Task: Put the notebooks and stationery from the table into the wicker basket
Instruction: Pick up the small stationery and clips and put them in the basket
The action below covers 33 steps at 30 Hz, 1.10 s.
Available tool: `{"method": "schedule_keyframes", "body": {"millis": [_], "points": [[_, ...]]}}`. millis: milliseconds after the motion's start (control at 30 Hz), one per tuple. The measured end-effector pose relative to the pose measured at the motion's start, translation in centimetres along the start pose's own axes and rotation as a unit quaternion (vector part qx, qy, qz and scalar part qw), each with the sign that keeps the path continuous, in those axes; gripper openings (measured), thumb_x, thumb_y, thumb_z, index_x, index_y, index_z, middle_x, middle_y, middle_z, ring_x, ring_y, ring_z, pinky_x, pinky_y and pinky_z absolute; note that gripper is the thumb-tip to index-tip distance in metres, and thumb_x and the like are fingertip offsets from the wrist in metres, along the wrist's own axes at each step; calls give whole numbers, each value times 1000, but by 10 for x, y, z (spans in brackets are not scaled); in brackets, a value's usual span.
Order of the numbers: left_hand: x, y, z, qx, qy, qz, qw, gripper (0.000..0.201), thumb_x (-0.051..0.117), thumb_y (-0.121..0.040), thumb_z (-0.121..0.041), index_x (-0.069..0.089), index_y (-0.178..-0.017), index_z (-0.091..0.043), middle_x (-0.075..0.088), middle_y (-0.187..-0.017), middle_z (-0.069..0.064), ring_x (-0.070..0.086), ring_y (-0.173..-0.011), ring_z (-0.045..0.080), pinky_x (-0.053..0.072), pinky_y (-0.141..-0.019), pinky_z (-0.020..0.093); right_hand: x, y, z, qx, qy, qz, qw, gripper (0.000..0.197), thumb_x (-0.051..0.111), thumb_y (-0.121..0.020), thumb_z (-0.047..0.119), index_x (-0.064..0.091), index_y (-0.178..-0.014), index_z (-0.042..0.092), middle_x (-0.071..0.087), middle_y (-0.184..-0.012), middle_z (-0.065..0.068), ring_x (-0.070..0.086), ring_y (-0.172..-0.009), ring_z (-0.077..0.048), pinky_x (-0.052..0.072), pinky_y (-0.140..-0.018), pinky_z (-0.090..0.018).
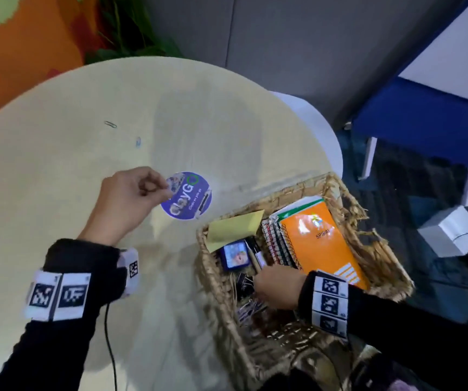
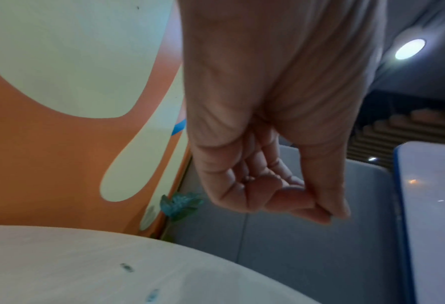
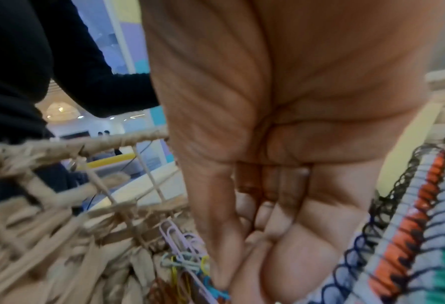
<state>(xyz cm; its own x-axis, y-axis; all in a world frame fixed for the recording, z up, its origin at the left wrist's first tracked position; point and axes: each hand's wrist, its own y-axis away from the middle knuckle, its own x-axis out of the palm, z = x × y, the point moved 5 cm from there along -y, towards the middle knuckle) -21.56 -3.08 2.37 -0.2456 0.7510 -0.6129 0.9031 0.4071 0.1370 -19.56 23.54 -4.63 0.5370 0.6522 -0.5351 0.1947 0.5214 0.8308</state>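
Note:
The wicker basket (image 1: 375, 230) stands at the table's right edge. In it lie an orange spiral notebook (image 1: 320, 244) on other spiral notebooks (image 3: 411, 226), a yellow pad (image 1: 235, 227), a small blue box (image 1: 234, 258), black binder clips (image 1: 242, 280) and coloured paper clips (image 3: 187, 261). My right hand (image 1: 272, 289) reaches down into the basket's near corner, fingertips among the paper clips; its hold is hidden. My left hand (image 1: 131, 198) hovers over the table beside a round purple sticker (image 1: 186, 195), thumb pressed to the curled fingers (image 2: 328, 216), nothing visible between them. Two paper clips (image 1: 110, 124) (image 1: 138, 142) lie further back.
The round pale table (image 1: 58, 136) ends just beyond the basket. A white chair back (image 1: 320, 131) stands behind it. A blue-edged table (image 1: 424, 114) and a white box (image 1: 449, 232) on the floor are at right. A black cable (image 1: 111, 348) hangs from my left wrist.

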Motion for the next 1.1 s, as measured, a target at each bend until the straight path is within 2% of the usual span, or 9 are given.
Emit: {"method": "schedule_keyframes", "body": {"millis": [100, 200, 367, 500, 633, 767, 900, 1000, 1100], "points": [[22, 52, -36, 36, 16, 49, 998, 21, 81, -69, -18, 63, -63, -28, 65, -56, -23, 57, -55, -10, 37, -56, -2, 5, -2, 4, 9, 6, -3, 1000, 17, 45, -88, -8, 62, -92, -7, 64, -90, -22, 59, -70, -33, 50, -61, -38], [53, 93, -55, 65, -24, 127, 990, 11, 79, -71, -22, 68, -69, -24, 64, -57, -11, 57, -64, -8, 39, -60, 2, 2, 3, 1, 15, -16, -31, 999, 19, 54, -86, -1, 61, -103, -5, 64, -104, -23, 64, -89, -37, 48, -66, -36], [108, 140, -63, 163, -140, 229, 949, 8, 62, -81, -19, 68, -86, -22, 72, -80, -5, 61, -71, 0, 41, -63, 12, -24, 36, -32, 53, -122, -166, 977, 4, 63, -83, 12, 60, -81, 9, 62, -83, -11, 59, -79, -24, 39, -57, -28], [150, 161, -52, 194, -280, 267, 901, 22, 51, -84, -10, 70, -91, -19, 73, -88, 1, 65, -86, 21, 52, -81, 34, -28, 74, -59, 67, -235, -279, 929, 9, 68, -83, 14, 69, -89, 7, 67, -81, -4, 62, -78, -18, 53, -71, -30], [174, 177, -50, 189, -407, 311, 838, 21, 48, -91, -7, 68, -86, -7, 57, -74, 4, 45, -81, 22, 34, -92, 42, -15, 90, -65, 68, -266, -295, 915, 5, 71, -82, 17, 67, -80, 15, 63, -75, 1, 63, -76, -15, 50, -66, -22], [182, 183, -46, 164, -451, 343, 808, 21, 49, -92, -13, 68, -85, -7, 53, -73, 4, 42, -79, 21, 33, -97, 44, 1, 88, -66, 63, -265, -274, 922, 7, 70, -82, 21, 69, -86, 15, 63, -75, 6, 58, -70, -6, 44, -59, -11], [152, 163, -60, 190, -350, 320, 860, 25, 46, -88, -20, 70, -92, -13, 63, -75, 5, 59, -88, 26, 36, -91, 41, -3, 86, -64, 38, -262, -270, 926, 5, 70, -82, 24, 68, -83, 20, 68, -78, 7, 58, -66, 1, 43, -56, -11], [96, 124, -62, 166, -183, 218, 944, 23, 50, -88, -27, 69, -99, -23, 74, -97, -3, 63, -93, 14, 42, -86, 29, -29, 88, -62, 21, -253, -287, 924, 5, 68, -84, 26, 65, -80, 27, 69, -78, 11, 60, -69, -1, 45, -60, -13], [38, 73, -40, 100, -91, 79, 988, 17, 57, -87, -20, 71, -97, -19, 74, -96, -5, 66, -88, 11, 49, -82, 25, -80, 86, -62, 2, -243, -340, 909, 7, 68, -84, 26, 67, -77, 27, 68, -72, 10, 62, -71, -7, 46, -61, -17]]}}
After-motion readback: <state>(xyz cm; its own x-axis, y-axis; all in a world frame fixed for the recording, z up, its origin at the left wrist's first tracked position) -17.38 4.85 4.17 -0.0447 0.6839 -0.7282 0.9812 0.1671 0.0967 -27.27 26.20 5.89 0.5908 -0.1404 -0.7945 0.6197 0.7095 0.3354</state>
